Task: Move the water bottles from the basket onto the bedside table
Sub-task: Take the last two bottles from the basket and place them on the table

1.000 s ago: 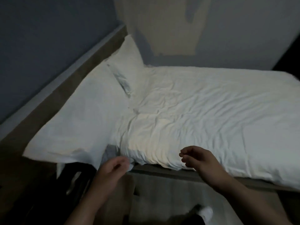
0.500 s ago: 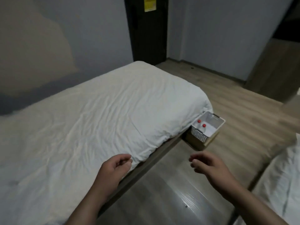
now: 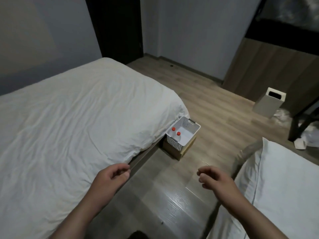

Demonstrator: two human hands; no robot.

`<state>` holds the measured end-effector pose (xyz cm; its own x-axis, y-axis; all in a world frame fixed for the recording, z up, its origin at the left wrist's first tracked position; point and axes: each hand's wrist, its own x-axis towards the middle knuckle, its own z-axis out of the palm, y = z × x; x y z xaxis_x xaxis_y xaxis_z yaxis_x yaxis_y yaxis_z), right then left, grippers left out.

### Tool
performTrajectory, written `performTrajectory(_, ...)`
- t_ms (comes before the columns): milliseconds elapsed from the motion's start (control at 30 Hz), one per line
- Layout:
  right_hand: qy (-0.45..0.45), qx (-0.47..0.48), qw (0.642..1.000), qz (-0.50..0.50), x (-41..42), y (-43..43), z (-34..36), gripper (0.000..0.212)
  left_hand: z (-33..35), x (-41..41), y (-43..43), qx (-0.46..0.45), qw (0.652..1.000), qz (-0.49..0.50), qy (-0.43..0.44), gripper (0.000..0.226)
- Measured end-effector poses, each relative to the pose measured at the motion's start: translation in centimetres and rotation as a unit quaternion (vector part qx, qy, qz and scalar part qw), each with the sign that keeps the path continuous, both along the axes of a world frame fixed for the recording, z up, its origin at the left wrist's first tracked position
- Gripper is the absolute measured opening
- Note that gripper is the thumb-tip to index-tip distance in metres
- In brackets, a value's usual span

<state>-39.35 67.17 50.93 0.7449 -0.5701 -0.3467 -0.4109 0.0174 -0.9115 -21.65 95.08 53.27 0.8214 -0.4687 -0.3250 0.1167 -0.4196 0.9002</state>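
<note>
A white perforated basket (image 3: pixel 189 134) stands on a low wooden box (image 3: pixel 179 153) on the floor, against the foot corner of the left bed. Inside it stand two clear water bottles with red caps, one cap (image 3: pixel 173 129) nearer the bed and the other cap (image 3: pixel 178 133) just right of it. My left hand (image 3: pixel 110 178) hovers by the bed's edge with fingers loosely curled and holds nothing. My right hand (image 3: pixel 214 178) hangs over the floor, also loosely curled and empty. Both hands are well short of the basket. No bedside table is in view.
A white-sheeted bed (image 3: pixel 72 128) fills the left. A second bed with a white pillow (image 3: pixel 283 187) is at the right. Wooden floor runs between them. A white bin (image 3: pixel 270 104) stands at the far right, and a dark door (image 3: pixel 117 28) at the back.
The view has swung right, from the pillows at the head of the bed to its foot, bringing the basket into sight. Both hands stay loosely curled and empty.
</note>
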Motion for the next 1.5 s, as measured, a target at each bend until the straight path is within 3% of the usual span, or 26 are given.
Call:
performTrajectory(33,0.0,-0.006,1.0,0.003,1.0,-0.9,0.1,0.013,-0.1,0.4,-0.5,0.015,1.0,-0.006,-0.007,0.014)
performTrajectory(267,-0.012,-0.029,0.999,0.029,8.8,-6.5,-0.3,0.018,-1.5,7.6,-5.1,0.031,0.999,0.006,-0.004,0.023)
performTrajectory(367,-0.003,-0.03,0.999,0.012,12.5,-9.3,-0.2,0.018,-2.3,11.8,-8.5,0.021,1.0,-0.001,0.011,0.016)
performTrajectory(600,0.042,-0.044,0.997,-0.038,18.0,-16.2,1.4,0.014,-3.2,20.5,-19.0,0.011,0.996,-0.064,0.06,0.023)
performTrajectory(800,0.051,-0.013,0.986,-0.159,16.0,-20.5,2.4,0.015,-2.8,24.4,-31.4,0.011,0.981,-0.183,0.057,0.02)
performTrajectory(1067,0.067,0.034,0.955,-0.288,10.7,-26.6,0.2,0.012,-2.6,23.5,-45.2,0.009,0.96,-0.274,0.057,0.019)
performTrajectory(1167,0.071,0.035,0.953,-0.291,9.9,-30.5,-0.6,0.013,-2.8,22.6,-49.3,0.007,0.957,-0.286,0.054,0.017)
performTrajectory(1300,0.073,0.032,0.96,-0.268,9.6,-37.0,-1.6,0.013,-3.0,21.6,-54.4,0.027,0.96,-0.274,0.047,0.037)
performTrajectory(1500,0.073,0.024,0.983,-0.167,10.6,-46.4,-1.5,0.012,-2.8,21.5,-60.0,0.03,0.972,-0.231,0.009,0.021)
